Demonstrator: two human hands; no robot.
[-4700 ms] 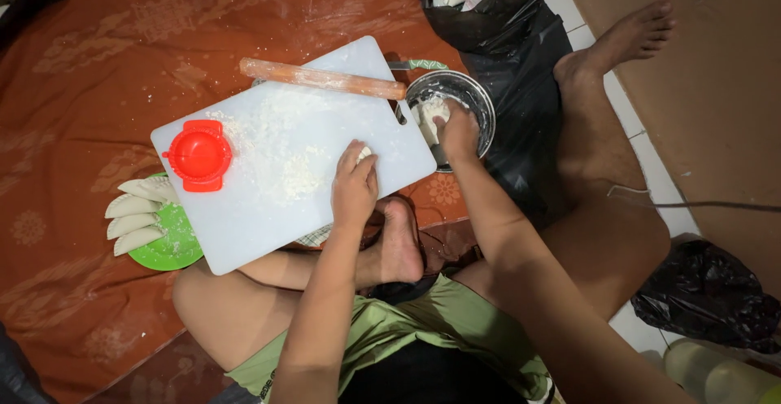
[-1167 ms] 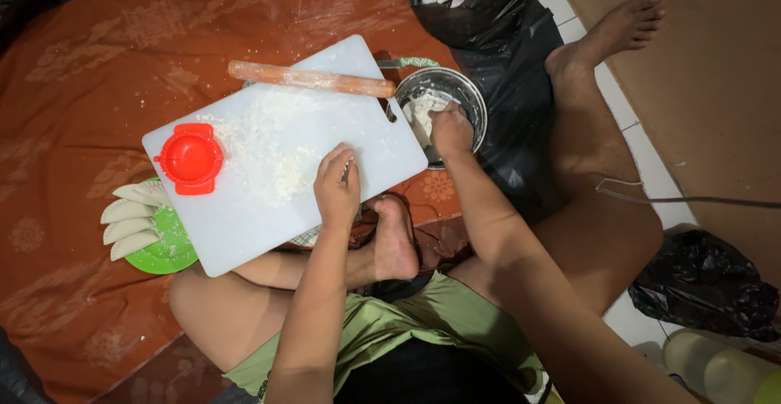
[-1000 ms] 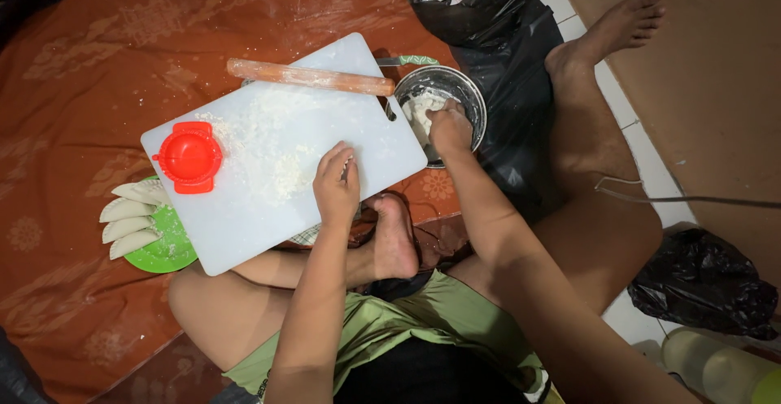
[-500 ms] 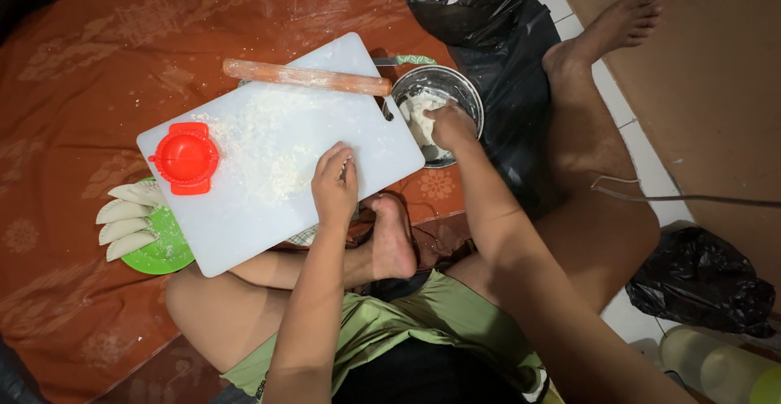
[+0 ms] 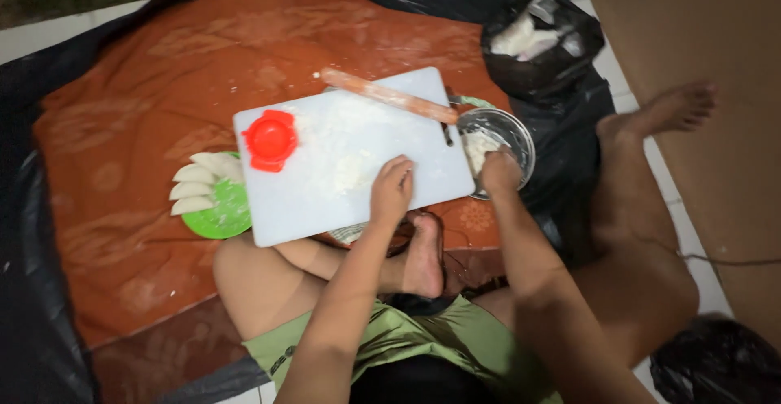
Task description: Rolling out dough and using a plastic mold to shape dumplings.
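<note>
The dough (image 5: 482,145) lies as a pale, soft lump inside the round metal bowl (image 5: 521,131), directly under the right hand (image 5: 499,170), whose fingers are curled down into it; whether they have closed on a piece or only press into the mass cannot be told from here. It looks light, yielding and somewhat sticky, likely to stretch and tear rather than lift whole, so a pinch at its near edge with the fingertips would take a portion cleanly, while a flat palm would just smear it. The bowl itself is thin and probably slides easily on the cloth.

Just left of that hand, the left hand (image 5: 393,190) rests knuckles up on the white cutting board (image 5: 309,200), fingers bent loosely over a floured patch (image 5: 346,168); nothing can be seen gripped under it. Beyond its fingertips, across the board's far edge, lies 1 wooden rolling pin (image 5: 390,96), one end reaching toward the bowl. Farther left on the board sits a red round press mould (image 5: 271,139). Past the board's left edge, a green plate (image 5: 220,217) carries several folded pale dumplings (image 5: 194,190). Everything sits on an orange patterned cloth (image 5: 122,127), with a black bag (image 5: 541,46) beyond the bowl.
</note>
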